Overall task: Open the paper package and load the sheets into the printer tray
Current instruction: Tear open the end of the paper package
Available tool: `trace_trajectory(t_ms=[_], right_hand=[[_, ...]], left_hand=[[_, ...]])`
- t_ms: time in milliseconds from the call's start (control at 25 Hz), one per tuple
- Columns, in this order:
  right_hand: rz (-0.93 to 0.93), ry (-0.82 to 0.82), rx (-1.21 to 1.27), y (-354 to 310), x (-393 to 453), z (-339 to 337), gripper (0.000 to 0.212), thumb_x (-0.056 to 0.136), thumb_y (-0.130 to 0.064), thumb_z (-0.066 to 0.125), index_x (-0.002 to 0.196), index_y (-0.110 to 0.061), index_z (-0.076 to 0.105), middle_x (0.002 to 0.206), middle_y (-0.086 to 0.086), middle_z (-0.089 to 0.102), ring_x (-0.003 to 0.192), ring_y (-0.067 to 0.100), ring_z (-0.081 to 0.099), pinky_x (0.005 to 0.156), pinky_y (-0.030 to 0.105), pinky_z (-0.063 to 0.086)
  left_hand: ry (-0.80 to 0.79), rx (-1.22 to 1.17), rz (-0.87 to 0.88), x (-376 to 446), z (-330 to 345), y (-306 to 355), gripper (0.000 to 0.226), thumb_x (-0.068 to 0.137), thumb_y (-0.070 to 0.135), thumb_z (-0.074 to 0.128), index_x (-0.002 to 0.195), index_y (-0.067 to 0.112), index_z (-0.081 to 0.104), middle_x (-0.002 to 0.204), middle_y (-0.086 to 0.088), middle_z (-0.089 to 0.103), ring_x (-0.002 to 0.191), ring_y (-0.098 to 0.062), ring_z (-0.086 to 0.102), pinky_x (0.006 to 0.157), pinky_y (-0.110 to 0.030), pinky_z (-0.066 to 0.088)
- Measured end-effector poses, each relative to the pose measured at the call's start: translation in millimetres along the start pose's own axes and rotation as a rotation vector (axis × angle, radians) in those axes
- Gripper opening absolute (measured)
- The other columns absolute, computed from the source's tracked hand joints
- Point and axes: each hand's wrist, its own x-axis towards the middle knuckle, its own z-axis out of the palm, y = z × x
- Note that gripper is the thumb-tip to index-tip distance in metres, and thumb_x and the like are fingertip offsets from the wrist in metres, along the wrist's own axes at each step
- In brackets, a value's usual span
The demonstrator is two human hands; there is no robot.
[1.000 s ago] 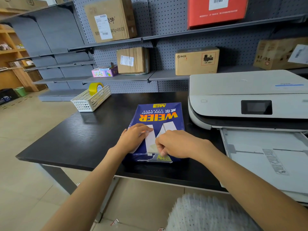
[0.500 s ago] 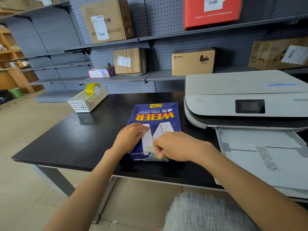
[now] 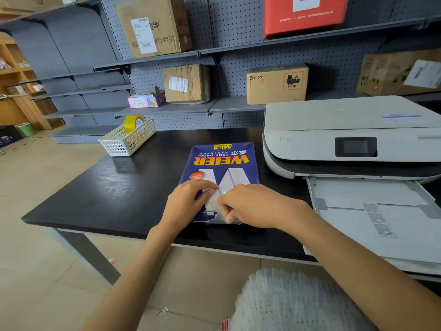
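Observation:
A blue "WEIER copy paper" package (image 3: 222,163) lies flat on the black table (image 3: 114,194), its near end torn a little. My left hand (image 3: 186,204) rests on the package's near left part, fingers pressing down on the wrapper. My right hand (image 3: 248,206) sits at the near edge, thumb and fingers pinched on the wrapper there. To the right stands a white printer (image 3: 346,130) with its paper tray (image 3: 381,211) pulled out toward me; the tray holds no sheets that I can see.
A white mesh basket (image 3: 126,139) with a yellow tape roll (image 3: 132,123) stands at the table's far left corner. Grey pegboard shelves behind carry cardboard boxes (image 3: 276,84) and a red box (image 3: 305,13). Tiled floor lies to the left.
The view has shifted slightly. My left hand has slid a little nearer, uncovering a red sticker on the package. My right hand stays pinched at the near edge.

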Motion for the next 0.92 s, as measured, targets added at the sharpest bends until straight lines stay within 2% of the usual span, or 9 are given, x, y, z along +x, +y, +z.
trace_trajectory(t_ms=[80, 160, 400, 680, 800, 920], right_hand=[[-0.009, 0.028, 0.016, 0, -4, 4, 0.021, 0.091, -0.009, 0.051, 0.078, -0.025, 0.052, 0.072, -0.013, 0.052, 0.073, 0.011, 0.052, 0.056, 0.024, 0.032], [-0.023, 0.053, 0.026, 0, -8, 10, 0.024, 0.089, -0.006, 0.048, 0.076, -0.025, 0.048, 0.073, -0.011, 0.051, 0.069, 0.008, 0.049, 0.056, 0.023, 0.031], [-0.053, 0.093, 0.037, -7, -17, 24, 0.032, 0.087, 0.005, 0.047, 0.077, -0.025, 0.045, 0.077, -0.009, 0.048, 0.064, 0.005, 0.046, 0.055, 0.021, 0.032], [-0.075, 0.1, 0.048, -7, -23, 25, 0.038, 0.088, 0.007, 0.048, 0.073, -0.027, 0.041, 0.075, -0.009, 0.045, 0.065, 0.007, 0.046, 0.054, 0.02, 0.03], [-0.083, 0.064, 0.068, -12, -26, 23, 0.031, 0.09, 0.004, 0.05, 0.076, -0.024, 0.045, 0.078, -0.006, 0.05, 0.069, 0.011, 0.049, 0.055, 0.021, 0.034], [-0.106, 0.006, 0.115, -21, -33, 22, 0.02, 0.092, -0.003, 0.054, 0.081, -0.019, 0.053, 0.077, -0.007, 0.055, 0.073, 0.011, 0.054, 0.063, 0.026, 0.045]], left_hand=[[0.021, -0.004, -0.002, -6, -1, -1, 0.02, 0.096, 0.031, 0.055, 0.106, 0.034, 0.072, 0.107, 0.024, 0.07, 0.097, 0.005, 0.055, 0.072, -0.005, 0.035], [0.055, -0.015, 0.021, -13, -1, -3, 0.021, 0.097, 0.029, 0.053, 0.107, 0.032, 0.072, 0.108, 0.023, 0.071, 0.098, 0.007, 0.055, 0.075, -0.004, 0.036], [0.174, -0.029, 0.1, -22, 10, -7, 0.032, 0.096, 0.037, 0.046, 0.107, 0.026, 0.074, 0.108, 0.017, 0.074, 0.102, 0.001, 0.063, 0.086, -0.021, 0.048], [0.219, -0.023, 0.073, -21, 13, -10, 0.035, 0.094, 0.041, 0.047, 0.105, 0.025, 0.075, 0.107, 0.014, 0.074, 0.103, -0.003, 0.064, 0.088, -0.022, 0.048], [0.217, -0.023, 0.066, -21, 15, -11, 0.034, 0.094, 0.043, 0.048, 0.106, 0.025, 0.075, 0.107, 0.013, 0.074, 0.104, -0.004, 0.065, 0.088, -0.025, 0.051], [0.22, -0.027, 0.073, -21, 15, -12, 0.032, 0.094, 0.041, 0.048, 0.105, 0.027, 0.075, 0.107, 0.015, 0.074, 0.103, -0.002, 0.064, 0.088, -0.02, 0.046]])
